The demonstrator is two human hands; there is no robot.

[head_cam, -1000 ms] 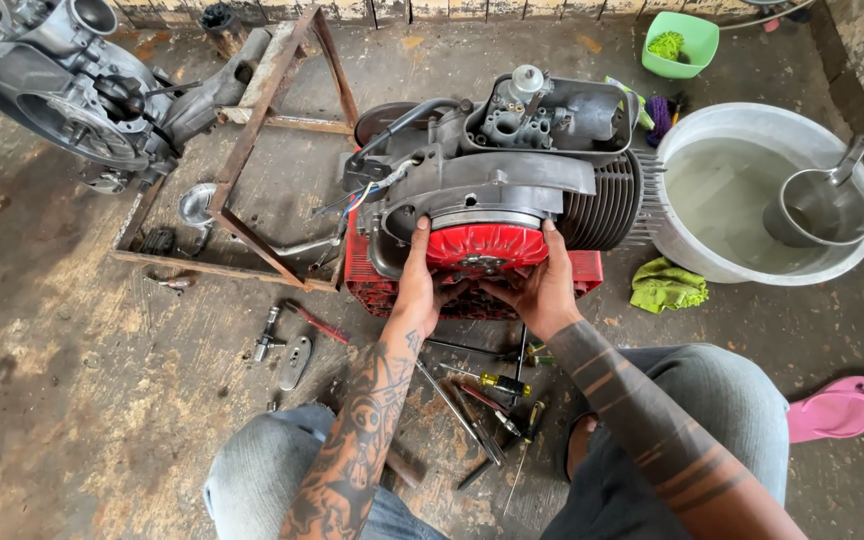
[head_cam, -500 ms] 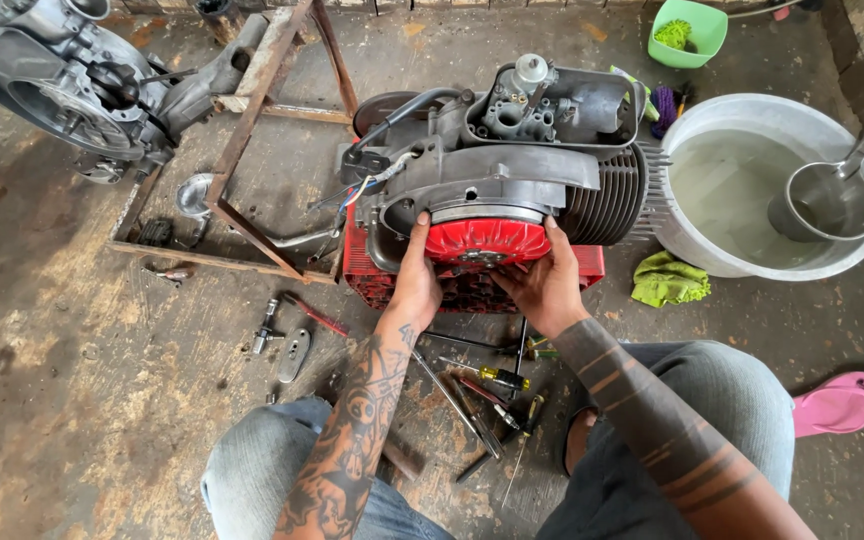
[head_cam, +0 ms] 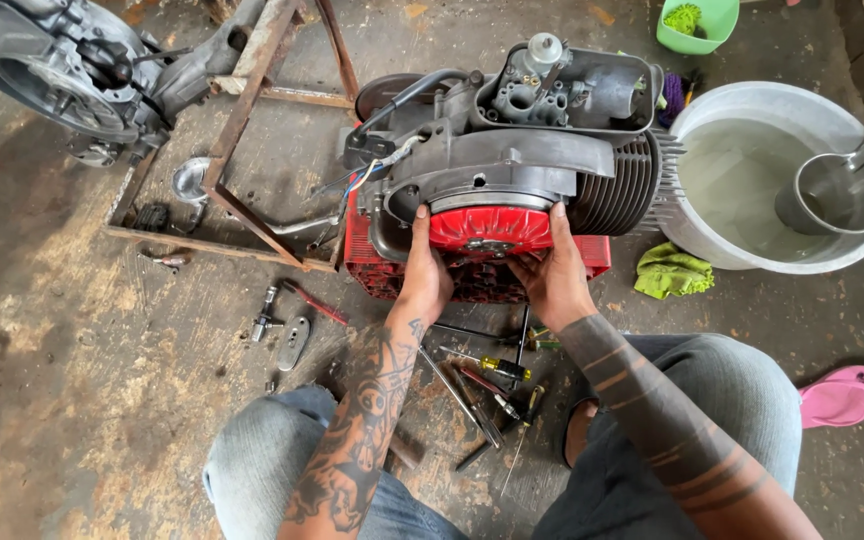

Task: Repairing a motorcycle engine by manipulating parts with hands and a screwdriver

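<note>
red finned flywheel fan sits on the front of a grey engine, right between both hands. left hand is pressed flat on the fan's left rim, fingers stretched up along the edge, not curled shut. right hand cups the fan's right rim w/ fingers spread open & thumb reaching under the wheel twd the centre. neither hand closes fully round anything; they just clamp the fan from 2 sides. engine rests on a red crate just under & behind the hands, on the concrete floor. below the hands, between the knees, lie loose tools: screwdrivers & thin rods. left of the left hand, a small ratchet-type tool & a metal plate, near a rusty angle-iron frame. far up-left of the hands is another engine casing. right of the right hand, a yellow-green rag, then a white basin of cloudy liquid w/ a metal scoop in it. green bowl up past the basin, pink sandal far right near the knee.
</note>
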